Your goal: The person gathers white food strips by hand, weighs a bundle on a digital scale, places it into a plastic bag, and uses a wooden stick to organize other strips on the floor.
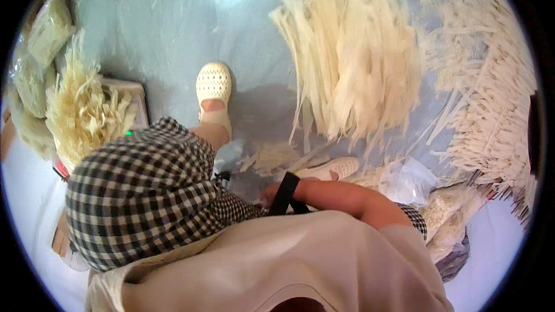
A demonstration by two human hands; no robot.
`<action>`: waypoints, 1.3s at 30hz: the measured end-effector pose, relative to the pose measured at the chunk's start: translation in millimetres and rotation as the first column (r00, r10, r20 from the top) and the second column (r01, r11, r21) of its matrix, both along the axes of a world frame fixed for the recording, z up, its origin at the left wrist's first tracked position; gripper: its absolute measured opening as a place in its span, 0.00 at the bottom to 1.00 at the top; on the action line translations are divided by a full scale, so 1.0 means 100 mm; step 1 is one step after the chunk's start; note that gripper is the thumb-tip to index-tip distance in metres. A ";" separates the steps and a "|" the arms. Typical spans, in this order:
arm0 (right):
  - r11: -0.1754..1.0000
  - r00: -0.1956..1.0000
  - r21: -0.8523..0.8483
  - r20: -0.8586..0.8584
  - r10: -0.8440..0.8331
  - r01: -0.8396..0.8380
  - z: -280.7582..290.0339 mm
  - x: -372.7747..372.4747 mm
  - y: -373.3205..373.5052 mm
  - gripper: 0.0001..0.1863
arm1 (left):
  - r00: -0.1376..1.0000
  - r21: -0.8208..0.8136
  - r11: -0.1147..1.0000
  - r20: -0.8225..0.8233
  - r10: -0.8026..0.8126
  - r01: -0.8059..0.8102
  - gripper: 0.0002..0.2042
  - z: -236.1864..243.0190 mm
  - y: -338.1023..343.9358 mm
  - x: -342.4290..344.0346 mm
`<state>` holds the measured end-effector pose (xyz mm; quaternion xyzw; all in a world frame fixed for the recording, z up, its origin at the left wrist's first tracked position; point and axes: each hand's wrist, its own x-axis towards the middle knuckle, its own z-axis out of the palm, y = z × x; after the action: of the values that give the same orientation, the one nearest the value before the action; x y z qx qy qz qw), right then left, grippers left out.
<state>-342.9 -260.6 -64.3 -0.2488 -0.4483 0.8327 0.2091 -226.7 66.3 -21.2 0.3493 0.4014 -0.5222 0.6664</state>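
My bare right forearm reaches across my lap to my right hand, partly hidden behind a black strap with its fingers too obscured to read. The hand lies beside the black-and-white checked cloth over my bent left leg. My left hand is out of sight. A small dark object shows near the cloth's edge. My left foot, in a perforated cream clog, stands on the grey-blue floor; the other clog shows just beyond my right hand.
Ahead to the right lies a big bundle of pale flat strips, beside a dense spread pile. At left are plastic-wrapped bundles, loose yellowish strips and a shallow tray. Plastic bags sit at lower right.
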 end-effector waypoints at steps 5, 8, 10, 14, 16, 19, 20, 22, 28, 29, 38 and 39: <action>0.997 0.964 -0.065 0.261 0.051 -0.036 0.18 0.87 0.30 0.28 | 0.998 0.091 0.996 0.062 -0.024 0.018 0.20 0.12 0.00 -0.07; 0.999 0.898 -0.034 0.437 0.046 -0.035 1.03 2.01 0.75 0.30 | 0.994 0.171 0.985 0.108 -0.012 -0.007 0.19 0.30 0.03 -0.13; 1.000 0.862 -0.023 0.506 0.014 -0.003 1.41 2.46 0.84 0.27 | 0.989 0.205 0.978 0.145 0.003 -0.033 0.18 0.34 0.04 -0.26; 0.997 0.617 -0.037 0.786 -0.014 0.070 2.09 2.90 0.97 0.23 | 0.977 0.313 0.941 0.204 0.063 -0.126 0.17 0.62 0.10 -0.82; 0.943 0.467 0.146 0.839 -0.278 0.298 2.46 3.10 0.92 0.22 | 0.969 0.388 0.906 0.230 0.085 -0.172 0.16 0.88 0.13 -1.10; 0.728 0.236 0.267 0.827 -0.509 0.632 2.84 3.33 0.85 0.23 | 0.949 0.515 0.808 0.267 0.166 -0.287 0.16 1.44 0.24 -1.60; 0.675 0.179 0.322 0.808 -0.561 0.664 2.85 3.41 0.80 0.22 | 0.932 0.557 0.756 0.297 0.206 -0.344 0.15 1.70 0.31 -1.75; 0.610 0.081 0.397 0.791 -0.606 0.685 2.85 3.38 0.56 0.22 | 0.877 0.607 0.643 0.408 0.252 -0.467 0.15 2.29 0.51 -1.90; 0.823 -0.110 0.402 0.913 -0.393 0.400 3.18 3.38 -0.01 0.22 | -0.551 -0.330 0.848 0.833 0.056 -0.414 0.11 4.22 0.10 -2.02; 0.830 -0.060 0.373 0.922 -0.383 0.414 3.23 3.29 0.14 0.23 | -0.582 -0.363 0.871 0.805 0.115 -0.330 0.09 4.40 0.02 -2.06; 0.844 -0.007 0.268 0.954 -0.299 0.465 3.66 2.54 0.98 0.24 | -0.826 -0.630 0.687 0.558 0.075 -0.363 0.05 4.49 -0.28 -2.31; 0.858 -0.006 0.254 0.960 -0.281 0.446 3.62 2.55 0.97 0.24 | -0.864 -0.618 0.726 0.498 0.065 -0.302 0.05 4.45 -0.20 -2.23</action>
<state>-87.6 -163.5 297.2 -0.8537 -0.3363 0.3944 0.0509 -449.7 46.3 423.5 0.4527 -0.3330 0.4502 0.6938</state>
